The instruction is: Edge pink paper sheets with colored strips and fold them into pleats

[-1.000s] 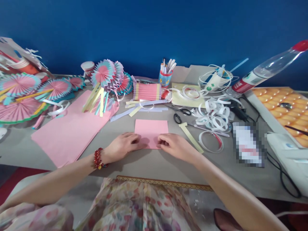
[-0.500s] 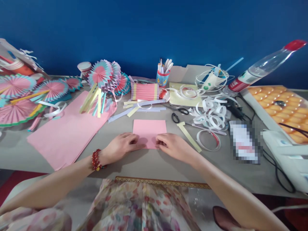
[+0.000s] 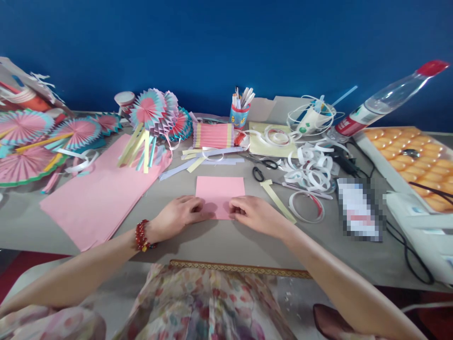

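A small rectangle of pink paper [image 3: 220, 188] lies flat on the grey table in front of me. My left hand [image 3: 179, 215], with a red bead bracelet [image 3: 141, 235] at its wrist, closes on the sheet's lower left edge. At the lower right edge, my right hand [image 3: 255, 215] has its curled fingers pinched on the same sheet. The fingertips partly cover the near edge, so whether it is folded there cannot be made out. Black-handled scissors [image 3: 259, 174] rest just beyond the paper to the right.
Large pink sheets [image 3: 95, 198] and pleated paper fans [image 3: 21, 127] lie left. Behind are a folded pink strip [image 3: 213, 135] and a pen cup [image 3: 239, 116]. Right are white paper strips [image 3: 313, 165], a tape ring [image 3: 307, 206], a tilted plastic bottle [image 3: 385, 101], a blurred-out object [image 3: 359, 210] and a cable [image 3: 406, 255].
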`<action>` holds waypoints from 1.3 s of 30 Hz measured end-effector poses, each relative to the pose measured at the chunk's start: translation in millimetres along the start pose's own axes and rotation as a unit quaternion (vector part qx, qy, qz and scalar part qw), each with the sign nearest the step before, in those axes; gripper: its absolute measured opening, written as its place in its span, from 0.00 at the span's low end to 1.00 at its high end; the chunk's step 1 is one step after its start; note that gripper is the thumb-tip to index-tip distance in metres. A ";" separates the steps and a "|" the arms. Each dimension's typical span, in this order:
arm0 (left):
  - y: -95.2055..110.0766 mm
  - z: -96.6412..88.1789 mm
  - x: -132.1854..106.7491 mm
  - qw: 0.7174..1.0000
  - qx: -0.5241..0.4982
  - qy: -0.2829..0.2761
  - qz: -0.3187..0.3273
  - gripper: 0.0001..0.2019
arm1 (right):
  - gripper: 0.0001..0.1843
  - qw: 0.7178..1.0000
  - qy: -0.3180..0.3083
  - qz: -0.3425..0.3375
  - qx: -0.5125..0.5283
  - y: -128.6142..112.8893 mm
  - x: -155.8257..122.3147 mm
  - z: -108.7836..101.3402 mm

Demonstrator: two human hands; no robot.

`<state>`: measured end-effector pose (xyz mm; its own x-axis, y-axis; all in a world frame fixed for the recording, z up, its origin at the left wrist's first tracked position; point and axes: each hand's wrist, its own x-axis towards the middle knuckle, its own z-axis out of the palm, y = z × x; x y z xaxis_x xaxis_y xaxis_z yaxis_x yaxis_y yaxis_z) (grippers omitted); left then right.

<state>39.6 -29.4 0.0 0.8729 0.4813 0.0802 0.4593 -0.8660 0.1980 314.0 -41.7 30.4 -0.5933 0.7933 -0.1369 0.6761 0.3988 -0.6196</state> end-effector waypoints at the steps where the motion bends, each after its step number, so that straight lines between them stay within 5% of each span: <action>1: -0.1 0.1 0.1 1.000 0.000 0.002 0.001 0.19 | 0.06 1.000 0.002 -0.001 -0.004 0.1 -0.1 0.7; 11: -0.3 0.4 0.1 1.000 0.006 -0.002 0.001 0.21 | 0.05 0.997 0.020 0.027 -0.073 -0.3 -9.1 -3.9; 18: -1.0 1.3 -0.5 1.000 0.001 0.000 -0.004 0.20 | 0.06 0.999 -0.007 0.023 -0.021 13.4 -17.6 -19.9; 39: -3.4 4.0 -2.2 1.000 0.012 0.004 -0.001 0.19 | 0.07 0.999 -0.003 0.000 -0.037 21.8 -17.9 -11.7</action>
<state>36.7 -28.1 -4.8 0.8710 0.4835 0.0874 0.4646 -0.8683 0.1740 344.4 -41.8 28.4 -0.5957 0.7906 -0.1416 0.7063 0.4317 -0.5611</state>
